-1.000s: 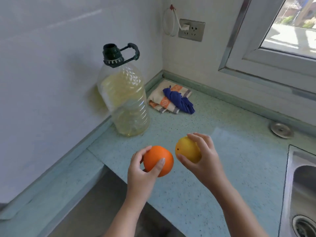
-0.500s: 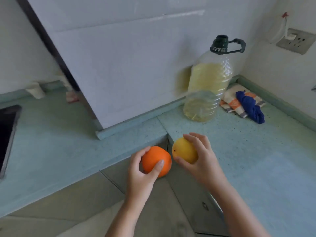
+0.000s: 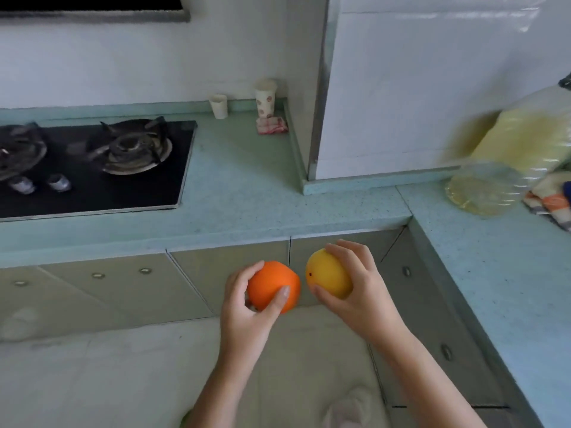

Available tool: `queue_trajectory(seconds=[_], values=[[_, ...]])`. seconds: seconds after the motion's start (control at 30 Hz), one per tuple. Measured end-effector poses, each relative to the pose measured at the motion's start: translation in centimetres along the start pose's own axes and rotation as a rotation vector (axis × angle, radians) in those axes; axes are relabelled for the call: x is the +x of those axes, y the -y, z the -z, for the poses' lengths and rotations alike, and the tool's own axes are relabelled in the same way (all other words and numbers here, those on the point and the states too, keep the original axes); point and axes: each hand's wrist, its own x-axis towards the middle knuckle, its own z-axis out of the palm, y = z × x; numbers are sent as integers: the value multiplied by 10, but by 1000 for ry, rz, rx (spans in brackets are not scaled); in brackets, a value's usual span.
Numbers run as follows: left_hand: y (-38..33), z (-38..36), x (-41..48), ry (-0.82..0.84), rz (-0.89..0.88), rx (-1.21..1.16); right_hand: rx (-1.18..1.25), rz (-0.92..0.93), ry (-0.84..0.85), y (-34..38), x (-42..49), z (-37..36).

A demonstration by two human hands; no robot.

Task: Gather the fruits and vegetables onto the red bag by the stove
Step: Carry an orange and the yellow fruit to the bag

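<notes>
Head view: my left hand (image 3: pixel 247 307) has its fingers (image 3: pixel 279 299) wrapped around a round orange fruit (image 3: pixel 275 285); my right hand (image 3: pixel 355 291) grips a smooth yellow fruit (image 3: pixel 327 274). Both held side by side, apart, below the pale green speckled worktop (image 3: pixel 247 193) edge. Black gas stove (image 3: pixel 92 168) at left.

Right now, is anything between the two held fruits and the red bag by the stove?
Cannot be settled: no red bag is in view. The left hand holds the orange, the right hand the yellow fruit, both off the counter beside the stove.
</notes>
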Motion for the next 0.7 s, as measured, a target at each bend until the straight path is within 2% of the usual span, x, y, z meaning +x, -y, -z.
queue_trajectory(seconds=[0.33,0.7], values=[[13,109,-34,-238,71,22,58,178,181,77,-9,-74],[36,169,-12,-499,157,18,126,328,388,124,42,-157]])
